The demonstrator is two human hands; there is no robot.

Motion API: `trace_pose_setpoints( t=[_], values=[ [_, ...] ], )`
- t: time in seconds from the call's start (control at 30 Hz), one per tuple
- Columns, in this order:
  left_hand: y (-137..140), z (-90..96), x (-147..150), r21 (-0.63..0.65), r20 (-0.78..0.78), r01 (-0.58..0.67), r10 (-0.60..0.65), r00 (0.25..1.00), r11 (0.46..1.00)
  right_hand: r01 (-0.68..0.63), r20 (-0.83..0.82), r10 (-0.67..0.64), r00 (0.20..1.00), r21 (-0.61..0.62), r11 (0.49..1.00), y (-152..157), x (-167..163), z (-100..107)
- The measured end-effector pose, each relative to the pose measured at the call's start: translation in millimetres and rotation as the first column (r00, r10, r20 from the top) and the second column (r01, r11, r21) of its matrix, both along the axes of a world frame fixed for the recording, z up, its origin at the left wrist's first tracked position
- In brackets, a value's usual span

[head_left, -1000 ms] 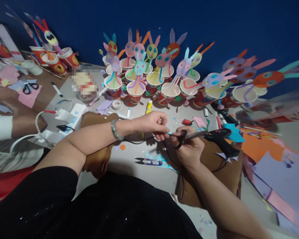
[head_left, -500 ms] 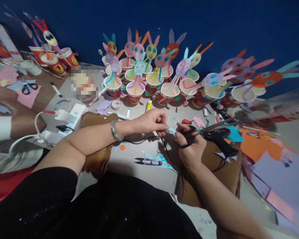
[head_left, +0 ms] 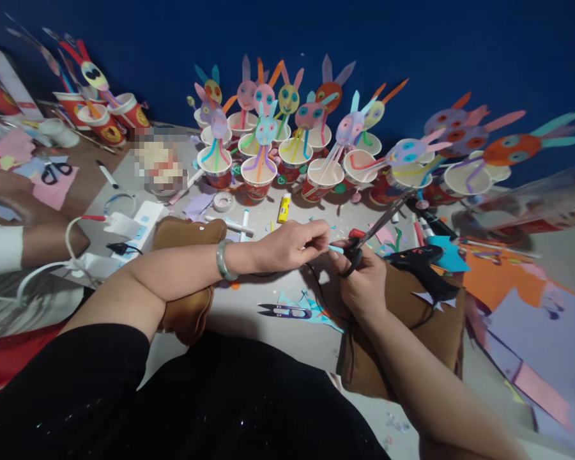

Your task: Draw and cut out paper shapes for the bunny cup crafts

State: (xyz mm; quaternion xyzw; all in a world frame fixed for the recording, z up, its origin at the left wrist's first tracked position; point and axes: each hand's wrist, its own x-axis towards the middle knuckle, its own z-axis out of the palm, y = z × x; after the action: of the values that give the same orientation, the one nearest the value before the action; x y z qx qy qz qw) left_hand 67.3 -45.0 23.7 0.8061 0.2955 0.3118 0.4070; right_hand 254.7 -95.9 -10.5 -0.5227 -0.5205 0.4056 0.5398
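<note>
My left hand (head_left: pixel 294 246), with a bangle at its wrist, pinches a small light-blue paper piece (head_left: pixel 335 249). The piece bridges the narrow space to my right hand (head_left: pixel 367 284), whose thumb is near its other end. Black-handled scissors (head_left: pixel 382 222) sit in my right hand, fingers around the handles, blades slanting up and right, away from the paper. Whether the right fingers also pinch the paper is hard to tell. Below the hands, dark thread snips (head_left: pixel 287 311) lie beside blue paper scraps (head_left: pixel 311 305). A black glue gun (head_left: pixel 421 262) lies right of my right hand.
Paper cups (head_left: pixel 257 179) with rabbit-faced figures stand along the blue wall. A yellow glue stick (head_left: pixel 283 208) and tape roll (head_left: pixel 223 202) lie before them. Brown cushions (head_left: pixel 402 338) flank the work area. At left are a power strip (head_left: pixel 146 223) and another person's arm (head_left: pixel 43 236).
My left hand has shifted slightly right and my right hand slightly left, so they are closer. The scissors' blades have swung from nearly level to pointing more upward.
</note>
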Motion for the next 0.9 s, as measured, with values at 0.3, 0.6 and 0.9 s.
trace_pose_setpoints(
  t=[0.3, 0.6, 0.9],
  values=[
    [-1, 0.3, -1, 0.092, -0.087, 0.043, -0.035, 0.996, 0.995, -0.008, -0.028, 0.008, 1.0, -0.001, 1.0, 1, 1, -5],
    [3, 5.1, -2, -0.087, -0.051, 0.048, -0.053, 0.997, 0.995, 0.007, 0.058, -0.009, 0.998, 0.036, 0.999, 1, 1, 2],
    [13, 13.8, -6, -0.023, -0.229, 0.138, -0.14, 0.963, 0.99, -0.076, 0.1, 0.067, 0.993, 0.089, 0.993, -2, -4, 6]
  ],
)
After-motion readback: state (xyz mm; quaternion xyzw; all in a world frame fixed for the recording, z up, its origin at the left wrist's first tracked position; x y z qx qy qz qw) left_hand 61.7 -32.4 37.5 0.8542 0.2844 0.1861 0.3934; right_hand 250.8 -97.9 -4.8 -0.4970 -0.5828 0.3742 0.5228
